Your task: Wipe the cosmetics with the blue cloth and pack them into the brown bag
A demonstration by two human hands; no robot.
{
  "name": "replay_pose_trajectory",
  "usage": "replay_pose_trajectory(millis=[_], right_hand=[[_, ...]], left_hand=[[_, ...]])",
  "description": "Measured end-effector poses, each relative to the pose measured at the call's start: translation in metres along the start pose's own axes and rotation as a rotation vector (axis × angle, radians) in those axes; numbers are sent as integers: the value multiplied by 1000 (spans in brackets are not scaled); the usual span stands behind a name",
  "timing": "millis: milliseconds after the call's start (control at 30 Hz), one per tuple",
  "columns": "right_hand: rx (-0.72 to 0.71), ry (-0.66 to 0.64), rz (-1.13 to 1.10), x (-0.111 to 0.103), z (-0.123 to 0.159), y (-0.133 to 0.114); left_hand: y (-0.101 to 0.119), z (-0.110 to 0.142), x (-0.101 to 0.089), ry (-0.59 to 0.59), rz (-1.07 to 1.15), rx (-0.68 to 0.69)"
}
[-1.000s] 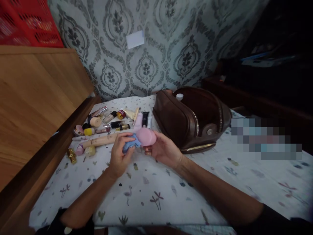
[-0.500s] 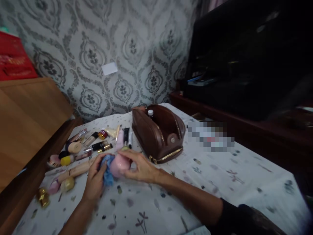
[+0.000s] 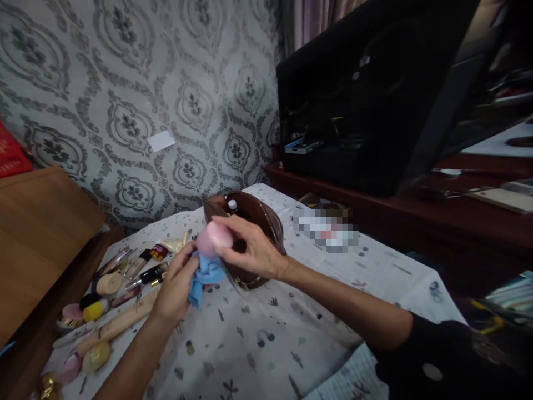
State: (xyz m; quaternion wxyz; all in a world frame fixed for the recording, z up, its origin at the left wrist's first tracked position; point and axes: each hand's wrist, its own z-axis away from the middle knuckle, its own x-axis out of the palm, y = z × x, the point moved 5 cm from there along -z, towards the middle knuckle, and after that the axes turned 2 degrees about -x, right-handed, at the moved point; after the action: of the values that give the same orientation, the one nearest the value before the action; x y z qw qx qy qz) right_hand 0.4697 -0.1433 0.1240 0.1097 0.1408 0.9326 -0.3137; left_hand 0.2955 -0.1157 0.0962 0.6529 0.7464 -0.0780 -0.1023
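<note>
My right hand [image 3: 252,250] grips a glossy, rounded pink container [image 3: 214,239] between thumb and fingers; its exact kind does not show. Closed on a crumpled blue cloth [image 3: 207,276], my left hand [image 3: 178,286] presses it against the container's lower left side. Both are raised in front of the brown cosmetic bag [image 3: 272,216], which stands unzipped and partly hidden by my right hand. Inside the bag shows a white-capped bottle [image 3: 233,206]. Left of my left hand lie several cosmetics, among them a yellow-capped bottle [image 3: 92,310] and a black tube [image 3: 154,273].
A patterned white cloth [image 3: 258,355] covers the table. At its left edge stands a wooden panel [image 3: 45,239], and a dark cabinet [image 3: 400,222] runs along the right. A pixelated item [image 3: 327,229] lies right of the bag. The papered wall [image 3: 187,122] closes off the back.
Both hands have lifted the pink container and blue cloth, bringing them in front of the bag's opening. The view has turned to the right.
</note>
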Motion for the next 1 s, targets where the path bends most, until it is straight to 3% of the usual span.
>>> replay_pose_trajectory(millis=[67,167,233,333,467,633,833,1000], right_hand=[[110,85,-11,-20,-4,11],[264,128,117,-44,-13,30],[330,40,300,-50,-20,39],[385,-210,547,-46,-32,47],[512,-495,695,-31,-42,59],[690,-630,668,-9,-46,92],[889,-653,638,14,-39,132],[915,-586,617,19,-35,151]], left_hand=[[18,-11,20,-106,-311,225],[31,-17,47,-164,-840,597],[28,-17,58,-161,-1134,749],[18,-14,62,-147,-1361,804],[10,-6,57,-68,-1370,863],[2,1,53,58,-1279,932],[-8,4,52,109,-1228,949],[-8,6,52,114,-1216,947]])
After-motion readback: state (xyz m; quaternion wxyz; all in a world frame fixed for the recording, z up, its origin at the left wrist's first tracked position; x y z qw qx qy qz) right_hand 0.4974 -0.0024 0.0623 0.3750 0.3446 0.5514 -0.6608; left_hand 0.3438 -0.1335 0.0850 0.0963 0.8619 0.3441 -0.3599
